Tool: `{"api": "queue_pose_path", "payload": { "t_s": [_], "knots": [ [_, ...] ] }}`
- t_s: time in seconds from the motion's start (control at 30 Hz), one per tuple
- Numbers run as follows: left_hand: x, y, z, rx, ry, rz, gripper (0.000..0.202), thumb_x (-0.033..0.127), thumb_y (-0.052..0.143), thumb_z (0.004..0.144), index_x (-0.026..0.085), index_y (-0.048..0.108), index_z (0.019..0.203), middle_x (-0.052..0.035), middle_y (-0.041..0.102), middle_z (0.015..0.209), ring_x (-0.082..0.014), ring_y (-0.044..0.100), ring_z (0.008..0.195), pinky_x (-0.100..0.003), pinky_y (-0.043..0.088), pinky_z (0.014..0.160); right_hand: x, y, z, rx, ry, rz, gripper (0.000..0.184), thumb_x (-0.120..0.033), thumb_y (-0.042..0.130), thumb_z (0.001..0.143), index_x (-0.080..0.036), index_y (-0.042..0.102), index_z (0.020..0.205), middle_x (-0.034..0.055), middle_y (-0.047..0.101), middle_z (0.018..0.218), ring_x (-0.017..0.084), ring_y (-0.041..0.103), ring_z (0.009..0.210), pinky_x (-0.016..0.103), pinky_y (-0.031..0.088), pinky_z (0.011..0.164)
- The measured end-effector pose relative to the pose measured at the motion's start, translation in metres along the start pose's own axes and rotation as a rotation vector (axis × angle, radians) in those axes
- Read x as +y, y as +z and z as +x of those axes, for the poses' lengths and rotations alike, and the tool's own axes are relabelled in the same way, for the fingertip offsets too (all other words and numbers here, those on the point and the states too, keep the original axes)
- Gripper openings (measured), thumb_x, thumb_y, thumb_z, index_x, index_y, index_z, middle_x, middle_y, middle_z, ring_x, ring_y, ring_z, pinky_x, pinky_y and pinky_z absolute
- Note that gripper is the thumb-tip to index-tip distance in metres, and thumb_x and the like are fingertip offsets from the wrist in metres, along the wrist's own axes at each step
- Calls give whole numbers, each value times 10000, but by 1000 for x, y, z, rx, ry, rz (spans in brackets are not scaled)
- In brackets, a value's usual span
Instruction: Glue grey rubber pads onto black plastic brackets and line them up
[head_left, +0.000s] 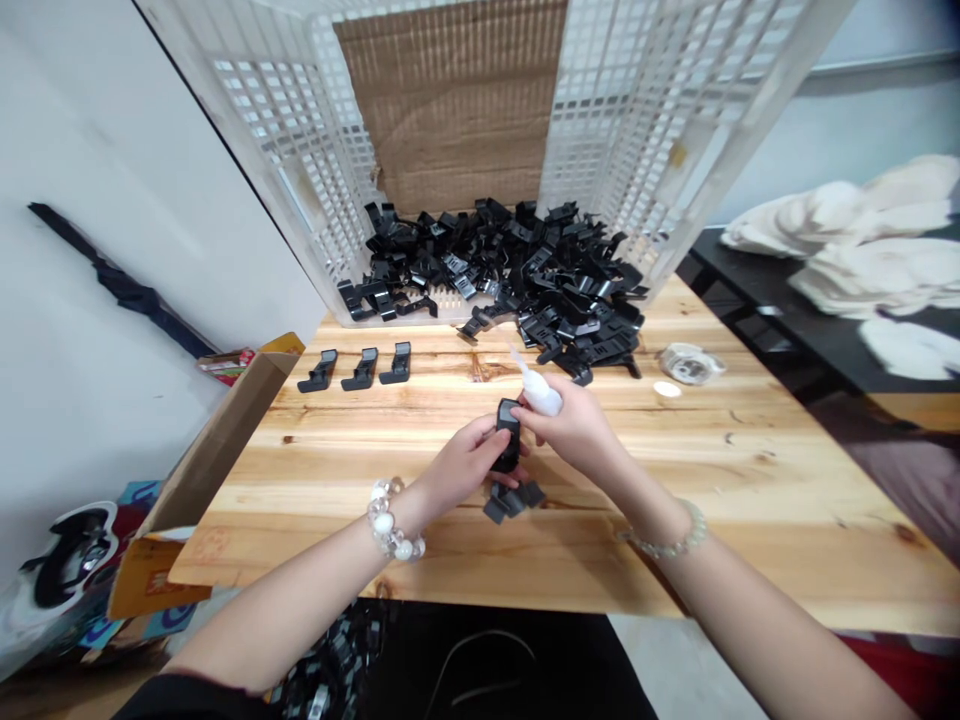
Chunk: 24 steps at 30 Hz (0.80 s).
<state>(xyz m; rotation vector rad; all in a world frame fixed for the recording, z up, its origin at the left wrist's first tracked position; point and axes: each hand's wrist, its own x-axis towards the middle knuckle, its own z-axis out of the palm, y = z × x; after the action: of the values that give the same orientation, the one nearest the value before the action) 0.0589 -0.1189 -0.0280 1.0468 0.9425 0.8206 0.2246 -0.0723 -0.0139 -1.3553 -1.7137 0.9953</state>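
My left hand point(480, 455) is closed around a black plastic bracket point(508, 432), held above the table. In my right hand point(566, 420) is a small white squeeze bottle point(541, 392), its thin clear nozzle tilted up and away from me. Fingers of the right hand also touch the upper end of the bracket. Just below my hands are a few more dark pieces point(512, 500); whether they all rest on the wood I cannot tell. Three similar brackets point(360, 370) stand in a row at the left of the table.
A white plastic crate point(300, 150) lies on its side at the back, lined with cardboard point(457, 100). Black brackets point(517, 260) spill from it onto the wooden table point(720, 480). A roll of clear tape point(690, 363) lies right. An open cardboard box point(217, 450) stands left.
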Motion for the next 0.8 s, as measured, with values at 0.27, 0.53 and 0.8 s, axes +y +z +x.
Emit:
{"api": "queue_pose_path", "payload": {
  "t_s": [0.27,0.53,0.8],
  "knots": [
    [-3,-1,2,-4,39,69,345,487,610,878,179,604,1036,-65,666,994,-149,678,710,-268,557,627,1,-1,1,-65,94,143,239,-319,725,681,-200,547,788,-1,609,704,130,540,517,265,429,446],
    [2,2,-1,43,25,62,340,495,584,888,182,588,1023,-54,643,950,-179,671,742,-306,571,646,-2,-3,0,-55,60,300,268,-319,766,694,-192,552,793,-21,602,700,106,544,495,260,455,461],
    [17,-41,31,390,174,536,246,385,517,879,179,573,757,-45,626,733,-208,611,753,-316,512,709,2,-21,13,104,171,716,342,-303,842,603,-173,564,754,-19,595,584,91,507,457,233,437,403]
  ]
}}
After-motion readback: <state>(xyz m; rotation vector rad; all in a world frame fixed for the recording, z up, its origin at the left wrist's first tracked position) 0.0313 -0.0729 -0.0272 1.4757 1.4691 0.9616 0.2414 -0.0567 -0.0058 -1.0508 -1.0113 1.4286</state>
